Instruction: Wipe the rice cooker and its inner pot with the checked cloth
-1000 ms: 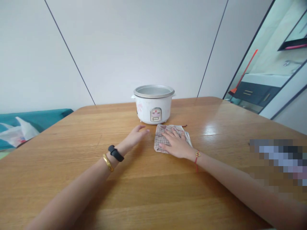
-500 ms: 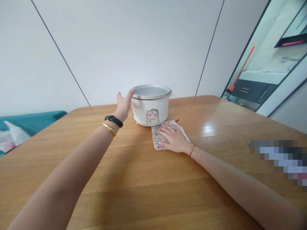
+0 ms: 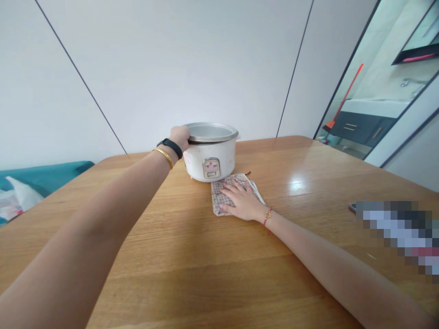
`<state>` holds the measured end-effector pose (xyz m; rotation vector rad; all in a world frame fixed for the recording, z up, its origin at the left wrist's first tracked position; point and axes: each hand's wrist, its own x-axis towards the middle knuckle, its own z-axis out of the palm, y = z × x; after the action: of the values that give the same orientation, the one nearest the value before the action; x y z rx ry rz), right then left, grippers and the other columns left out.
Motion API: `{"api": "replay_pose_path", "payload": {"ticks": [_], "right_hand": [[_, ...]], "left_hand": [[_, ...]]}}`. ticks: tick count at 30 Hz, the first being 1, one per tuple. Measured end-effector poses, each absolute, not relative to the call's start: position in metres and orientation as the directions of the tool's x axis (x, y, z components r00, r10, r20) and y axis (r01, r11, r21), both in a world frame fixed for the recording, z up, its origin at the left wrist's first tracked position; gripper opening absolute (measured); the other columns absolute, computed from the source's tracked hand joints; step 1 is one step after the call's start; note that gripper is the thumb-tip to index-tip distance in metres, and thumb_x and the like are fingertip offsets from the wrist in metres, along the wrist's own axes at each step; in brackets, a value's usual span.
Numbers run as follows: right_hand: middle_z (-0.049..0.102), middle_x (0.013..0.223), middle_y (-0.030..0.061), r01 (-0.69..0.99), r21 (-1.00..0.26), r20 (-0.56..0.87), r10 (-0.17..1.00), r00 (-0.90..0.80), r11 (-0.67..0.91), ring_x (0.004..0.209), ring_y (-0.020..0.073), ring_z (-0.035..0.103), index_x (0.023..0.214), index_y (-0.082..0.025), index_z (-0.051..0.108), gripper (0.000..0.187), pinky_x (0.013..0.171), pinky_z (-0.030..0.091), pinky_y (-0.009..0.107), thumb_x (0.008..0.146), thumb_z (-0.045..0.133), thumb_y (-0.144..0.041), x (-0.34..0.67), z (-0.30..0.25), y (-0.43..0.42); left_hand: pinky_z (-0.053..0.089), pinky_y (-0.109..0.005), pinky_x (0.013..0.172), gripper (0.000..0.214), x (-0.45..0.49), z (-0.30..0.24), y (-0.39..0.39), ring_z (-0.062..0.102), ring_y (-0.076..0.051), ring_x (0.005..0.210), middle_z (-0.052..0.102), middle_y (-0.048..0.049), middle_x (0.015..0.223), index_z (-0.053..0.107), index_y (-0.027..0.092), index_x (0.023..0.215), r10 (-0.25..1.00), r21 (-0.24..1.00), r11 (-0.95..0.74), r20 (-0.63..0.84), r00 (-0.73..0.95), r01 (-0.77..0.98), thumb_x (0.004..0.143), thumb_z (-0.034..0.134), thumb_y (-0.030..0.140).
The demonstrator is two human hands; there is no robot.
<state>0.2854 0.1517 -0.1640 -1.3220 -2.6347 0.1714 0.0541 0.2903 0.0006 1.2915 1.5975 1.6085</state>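
Observation:
A white rice cooker (image 3: 224,157) with a silver-framed front panel stands on the wooden table (image 3: 192,256), near the wall. Its grey metal inner pot (image 3: 214,137) sits inside, with a dark gap under the front of the rim. My left hand (image 3: 179,136) is closed over the left side of that rim, its fingertips hidden. In front of the cooker lies a folded checked cloth (image 3: 218,201), touching or nearly touching its base. My right hand (image 3: 240,199) rests flat on the cloth, fingers spread.
A pixelated object (image 3: 398,233) lies at the table's right side. Beyond the left edge are a teal seat (image 3: 68,176) and a white plastic bag (image 3: 24,196). Through the doorway at right stand an orange broom (image 3: 346,98) and a washbasin cabinet (image 3: 360,128).
My left hand has gone from open beside the rim to closed on it. The inner pot's rim has risen slightly from the cooker. My right hand stays on the cloth.

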Motion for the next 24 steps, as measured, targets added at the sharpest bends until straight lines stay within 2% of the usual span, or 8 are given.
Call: {"api": "replay_pose_path", "payload": {"ticks": [3,7,10,14,17,19,21,24], "right_hand": [[0.029,0.161,0.0073,0.772,-0.192,0.124,0.795,-0.593,0.606,0.150,0.0372,0.012,0.152,-0.027,0.037,0.076,0.114,0.001,0.071,0.091,0.029,-0.072,0.285,-0.164,0.151],[0.031,0.160,0.0076,0.769,-0.201,0.133,0.795,-0.592,0.606,0.149,0.0382,0.014,0.151,-0.027,0.038,0.076,0.113,0.000,0.072,0.091,0.030,-0.073,0.285,-0.164,0.152],[0.029,0.160,0.0064,0.768,-0.211,0.115,0.795,-0.595,0.605,0.150,0.0378,0.013,0.151,-0.029,0.037,0.076,0.111,0.000,0.075,0.090,0.031,-0.074,0.289,-0.162,0.153],[0.020,0.163,0.0056,0.796,-0.218,0.058,0.822,-0.567,0.564,0.150,0.0399,0.007,0.154,-0.032,0.029,0.089,0.109,0.002,0.077,0.081,0.038,-0.082,0.297,-0.160,0.155],[0.013,0.165,0.0060,0.834,-0.188,0.043,0.853,-0.521,0.519,0.149,0.0423,0.006,0.155,-0.033,0.027,0.097,0.108,0.008,0.077,0.075,0.041,-0.086,0.300,-0.160,0.156],[0.015,0.164,0.0057,0.848,-0.167,0.058,0.864,-0.501,0.503,0.149,0.0423,0.011,0.154,-0.033,0.029,0.093,0.107,0.016,0.077,0.077,0.040,-0.085,0.299,-0.159,0.156],[0.023,0.163,0.0061,0.861,-0.145,0.107,0.873,-0.476,0.488,0.147,0.0407,0.019,0.151,-0.033,0.035,0.083,0.105,0.024,0.074,0.082,0.040,-0.079,0.296,-0.158,0.156],[0.044,0.152,0.0119,0.883,-0.138,0.205,0.885,-0.418,0.449,0.139,0.0379,0.036,0.140,-0.027,0.051,0.062,0.102,0.036,0.065,0.089,0.044,-0.061,0.292,-0.153,0.157]], "left_hand": [[0.055,-0.045,0.088,0.036,0.058,0.008,0.286,0.063,-0.025,0.107,0.060,-0.0104,0.125,0.058,0.016,0.125,0.841,0.972,-0.072,0.179,-0.510,0.223,0.093,0.063,0.033],[0.052,-0.041,0.090,0.042,0.068,0.021,0.278,0.057,-0.029,0.121,0.058,-0.0186,0.132,0.052,0.002,0.130,0.782,0.971,-0.118,0.220,-0.583,0.208,0.089,0.060,0.010],[0.049,-0.033,0.092,0.058,0.079,0.039,0.269,0.050,-0.023,0.129,0.045,-0.0179,0.147,0.030,-0.001,0.146,0.749,0.958,-0.213,0.286,-0.598,0.191,0.091,0.049,0.005],[0.045,-0.020,0.091,0.070,0.078,0.068,0.235,0.049,-0.011,0.127,0.024,-0.0108,0.160,0.010,0.007,0.152,0.678,0.888,-0.405,0.450,-0.581,0.216,0.089,0.038,-0.005],[0.048,-0.019,0.085,0.082,0.058,0.079,0.184,0.055,-0.010,0.119,0.032,-0.0092,0.156,0.010,0.011,0.151,0.581,0.783,-0.579,0.593,-0.558,0.229,0.077,0.033,-0.016],[0.050,-0.021,0.088,0.089,0.039,0.073,0.143,0.057,-0.011,0.117,0.039,-0.0073,0.151,0.016,0.013,0.148,0.502,0.670,-0.711,0.697,-0.512,0.214,0.066,0.036,-0.017],[0.049,-0.023,0.095,0.090,0.021,0.055,0.102,0.056,-0.011,0.119,0.048,-0.0046,0.142,0.023,0.015,0.144,0.480,0.652,-0.730,0.704,-0.524,0.207,0.060,0.040,-0.013],[0.048,-0.032,0.101,0.085,0.002,0.013,0.051,0.059,-0.017,0.117,0.060,-0.0019,0.124,0.037,0.022,0.136,0.548,0.703,-0.681,0.676,-0.493,0.206,0.055,0.051,-0.001]]}}
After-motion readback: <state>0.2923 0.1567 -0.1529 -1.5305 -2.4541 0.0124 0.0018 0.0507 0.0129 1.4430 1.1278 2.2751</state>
